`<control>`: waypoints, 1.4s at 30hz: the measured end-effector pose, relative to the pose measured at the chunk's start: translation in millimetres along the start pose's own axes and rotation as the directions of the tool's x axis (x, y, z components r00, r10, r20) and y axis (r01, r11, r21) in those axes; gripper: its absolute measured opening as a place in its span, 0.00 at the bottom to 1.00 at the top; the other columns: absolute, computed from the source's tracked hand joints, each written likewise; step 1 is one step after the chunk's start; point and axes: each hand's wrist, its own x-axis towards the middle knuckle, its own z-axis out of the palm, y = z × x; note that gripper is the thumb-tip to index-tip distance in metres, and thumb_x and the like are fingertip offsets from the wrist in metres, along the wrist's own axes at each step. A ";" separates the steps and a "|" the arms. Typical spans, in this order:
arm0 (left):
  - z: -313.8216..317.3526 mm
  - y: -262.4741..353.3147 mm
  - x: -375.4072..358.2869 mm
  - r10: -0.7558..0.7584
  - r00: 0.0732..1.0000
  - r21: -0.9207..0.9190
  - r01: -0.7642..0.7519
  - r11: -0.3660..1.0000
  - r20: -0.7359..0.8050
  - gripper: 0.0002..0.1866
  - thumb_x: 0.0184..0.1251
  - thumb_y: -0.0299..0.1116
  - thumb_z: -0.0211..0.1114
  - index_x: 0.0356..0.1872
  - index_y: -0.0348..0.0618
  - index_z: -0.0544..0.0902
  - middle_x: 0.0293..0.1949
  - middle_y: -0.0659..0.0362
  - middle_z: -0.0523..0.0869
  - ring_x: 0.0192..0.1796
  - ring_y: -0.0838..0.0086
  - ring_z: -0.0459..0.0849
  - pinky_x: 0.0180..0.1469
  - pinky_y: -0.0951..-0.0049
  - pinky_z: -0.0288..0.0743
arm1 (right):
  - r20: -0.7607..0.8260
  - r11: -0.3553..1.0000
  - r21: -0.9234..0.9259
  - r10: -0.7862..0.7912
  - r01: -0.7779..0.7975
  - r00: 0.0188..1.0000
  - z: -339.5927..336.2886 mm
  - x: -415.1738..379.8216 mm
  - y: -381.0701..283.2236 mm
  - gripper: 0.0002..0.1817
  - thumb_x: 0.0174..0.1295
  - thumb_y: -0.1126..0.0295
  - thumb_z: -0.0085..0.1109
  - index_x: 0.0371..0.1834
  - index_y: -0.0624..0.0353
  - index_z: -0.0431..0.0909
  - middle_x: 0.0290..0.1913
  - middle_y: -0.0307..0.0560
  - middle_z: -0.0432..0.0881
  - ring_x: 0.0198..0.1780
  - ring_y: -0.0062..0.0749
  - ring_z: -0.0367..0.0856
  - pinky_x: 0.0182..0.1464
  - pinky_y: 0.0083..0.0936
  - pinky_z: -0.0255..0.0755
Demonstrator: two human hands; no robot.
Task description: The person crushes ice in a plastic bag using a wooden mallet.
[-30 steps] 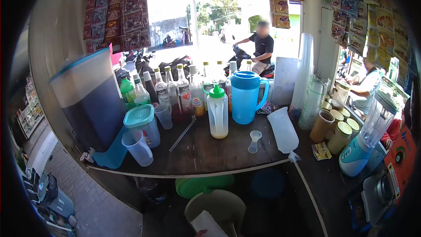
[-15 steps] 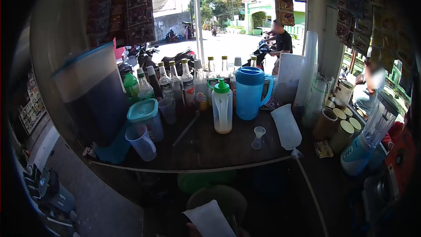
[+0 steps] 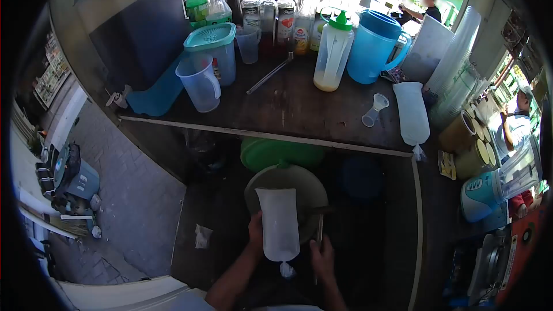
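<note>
My left hand (image 3: 255, 233) grips a long, frosted bag of ice (image 3: 280, 224) from its left side, holding it upright with the knotted end down. In my right hand (image 3: 323, 258) is a hammer (image 3: 320, 227), its pale handle upright and its dark head at the top, just right of the bag. Behind both stands a round greyish tub (image 3: 253, 187), partly covered by the bag. A green round basin (image 3: 273, 152) shows beyond the tub. Another tied bag of ice (image 3: 411, 114) lies on the counter above.
The counter (image 3: 276, 115) carries a clear jug (image 3: 199, 83), a lidded container (image 3: 216, 40), a squeeze bottle (image 3: 334, 52), a blue pitcher (image 3: 371, 46), a small measuring cup (image 3: 375, 109) and several syrup bottles. A blender (image 3: 483, 196) stands at right. A person (image 3: 430, 7) is outside.
My view has tipped downward, so both hands and the hammer now show. The bag of ice has swung from a slant to nearly upright in my left hand.
</note>
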 end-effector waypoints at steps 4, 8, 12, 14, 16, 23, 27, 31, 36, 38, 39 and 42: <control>-21.9 -2.2 9.5 -0.071 0.988 0.074 0.081 0.994 -0.134 0.42 0.64 0.69 0.44 0.64 0.41 0.67 0.54 0.46 0.78 0.54 0.53 0.78 0.58 0.55 0.73 | 0.006 0.972 0.192 -0.141 0.137 0.990 -8.2 -14.9 -70.7 0.19 0.70 0.59 0.50 0.56 0.61 0.67 0.27 0.38 0.71 0.25 0.18 0.69 0.26 0.18 0.65; 5.8 6.3 -4.9 -0.096 0.993 -0.114 0.104 0.988 0.075 0.44 0.62 0.70 0.45 0.66 0.41 0.65 0.56 0.46 0.77 0.56 0.52 0.77 0.60 0.54 0.70 | 0.134 0.925 0.374 -0.133 0.074 0.982 -5.2 -29.8 -49.8 0.17 0.73 0.54 0.42 0.48 0.58 0.67 0.17 0.31 0.61 0.14 0.12 0.57 0.15 0.15 0.52; -21.2 8.8 3.6 -0.098 0.994 0.068 0.101 0.993 -0.045 0.45 0.62 0.71 0.45 0.66 0.40 0.64 0.58 0.47 0.76 0.56 0.53 0.78 0.58 0.53 0.72 | 0.315 0.826 0.488 0.136 -0.283 0.939 10.2 -40.9 -37.0 0.17 0.72 0.49 0.40 0.38 0.52 0.64 0.15 0.29 0.53 0.12 0.11 0.49 0.13 0.15 0.44; -23.4 14.4 9.0 -0.083 0.995 0.250 0.095 0.964 -0.059 0.44 0.63 0.68 0.46 0.67 0.39 0.64 0.59 0.46 0.76 0.58 0.53 0.77 0.60 0.55 0.71 | 0.351 0.818 0.483 0.144 -0.311 0.925 15.6 -40.1 -28.1 0.19 0.72 0.47 0.38 0.37 0.50 0.64 0.16 0.29 0.51 0.12 0.12 0.47 0.13 0.16 0.43; -31.1 13.2 14.7 -0.100 0.991 0.230 0.118 0.966 -0.089 0.43 0.64 0.67 0.47 0.66 0.38 0.64 0.58 0.46 0.76 0.57 0.53 0.77 0.60 0.55 0.70 | 0.357 0.806 0.505 0.133 -0.310 0.925 18.1 -44.5 -20.1 0.18 0.72 0.48 0.40 0.36 0.51 0.65 0.16 0.29 0.52 0.12 0.13 0.47 0.13 0.16 0.42; -33.5 5.0 24.4 -0.186 0.962 0.290 0.239 0.927 -0.198 0.39 0.64 0.61 0.56 0.64 0.38 0.67 0.55 0.48 0.78 0.56 0.57 0.78 0.60 0.57 0.69 | 0.420 0.858 0.402 0.138 -0.320 0.897 16.8 -25.2 4.2 0.18 0.72 0.50 0.43 0.33 0.54 0.66 0.15 0.31 0.56 0.13 0.14 0.53 0.13 0.17 0.47; -40.2 3.5 18.4 -0.208 0.947 0.240 0.267 0.933 -0.244 0.38 0.65 0.59 0.56 0.64 0.38 0.67 0.55 0.48 0.78 0.56 0.57 0.78 0.60 0.58 0.69 | -0.222 0.878 0.414 -0.160 0.242 0.962 -19.4 -12.9 -67.5 0.19 0.73 0.51 0.40 0.31 0.53 0.66 0.14 0.30 0.56 0.12 0.13 0.52 0.12 0.16 0.45; -62.4 -1.6 13.6 -0.173 0.967 0.214 0.212 0.954 -0.186 0.38 0.65 0.59 0.55 0.65 0.38 0.66 0.55 0.48 0.78 0.56 0.56 0.78 0.61 0.57 0.69 | -0.751 0.459 0.354 -0.379 0.815 0.540 -78.3 -12.8 -154.4 0.21 0.72 0.49 0.42 0.31 0.56 0.60 0.19 0.33 0.56 0.13 0.11 0.45 0.12 0.13 0.38; -42.2 -3.6 14.2 -0.193 0.962 0.237 0.236 0.942 -0.192 0.35 0.64 0.56 0.58 0.63 0.37 0.68 0.54 0.48 0.78 0.55 0.57 0.78 0.59 0.58 0.70 | -0.742 0.793 0.317 -0.135 0.521 0.657 0.2 -13.0 -60.2 0.13 0.73 0.60 0.42 0.37 0.57 0.67 0.20 0.39 0.63 0.20 0.23 0.63 0.22 0.21 0.63; -22.7 -6.2 26.9 -0.179 0.966 0.321 0.233 0.918 -0.188 0.33 0.64 0.53 0.58 0.62 0.38 0.69 0.53 0.48 0.79 0.54 0.57 0.79 0.60 0.57 0.69 | 0.011 0.926 -0.336 -0.177 0.170 0.984 22.7 -25.5 9.2 0.16 0.71 0.60 0.45 0.31 0.61 0.72 0.19 0.43 0.67 0.25 0.35 0.71 0.31 0.35 0.66; -23.3 -3.1 32.5 -0.182 0.962 0.358 0.246 0.901 -0.202 0.33 0.62 0.53 0.58 0.61 0.39 0.69 0.51 0.49 0.80 0.52 0.57 0.79 0.59 0.57 0.70 | 0.003 0.928 -0.325 -0.191 0.182 0.982 24.3 -25.2 10.5 0.16 0.71 0.60 0.45 0.31 0.61 0.72 0.19 0.43 0.67 0.25 0.35 0.71 0.31 0.35 0.66; -26.6 5.8 29.3 -0.140 0.946 0.279 0.224 0.934 -0.292 0.35 0.61 0.56 0.57 0.61 0.39 0.69 0.51 0.48 0.80 0.52 0.57 0.79 0.58 0.57 0.71 | -0.067 0.986 -0.160 -0.055 0.044 0.996 7.6 -24.6 -1.6 0.18 0.72 0.59 0.43 0.30 0.61 0.71 0.18 0.44 0.69 0.20 0.28 0.71 0.24 0.30 0.63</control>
